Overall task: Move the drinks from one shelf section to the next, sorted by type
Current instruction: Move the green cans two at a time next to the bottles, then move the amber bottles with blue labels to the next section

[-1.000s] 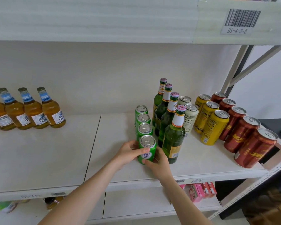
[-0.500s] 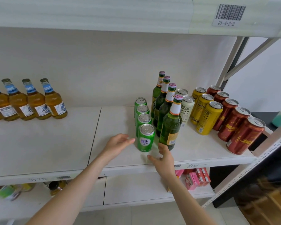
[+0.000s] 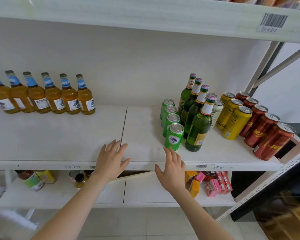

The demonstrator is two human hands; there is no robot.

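White shelf (image 3: 59,135) board fills the middle of the view, split by a dark seam (image 3: 123,126) into a left and a right section. Nearest, both bare forearms reach up to its front edge. The left hand (image 3: 112,161) lies flat over that edge, right at the seam, with its fingers straight and spread, grasping nothing. The right hand (image 3: 173,170) is the same, fingers released and fanned, its fingertips just short of the front green can and apart from it. Whether either palm touches the board cannot be told.

Below the front edge, pink cartons (image 3: 216,185) sit on the lower shelf.

On the right section, drinks stand upright in rows running from the front edge towards the back. Four green cans (image 3: 174,137) are closest to the seam. Just beside them are four green bottles (image 3: 198,130), then pale cans (image 3: 217,110) partly hidden behind those bottles, three yellow cans (image 3: 236,121), and red cans (image 3: 274,142) along the right edge.

On the left section, amber bottles (image 3: 53,96) with blue neck labels stand side by side along the back edge, well apart from the hands.

Farthest up, a barcode label (image 3: 274,22) is stuck on the front of the shelf above.
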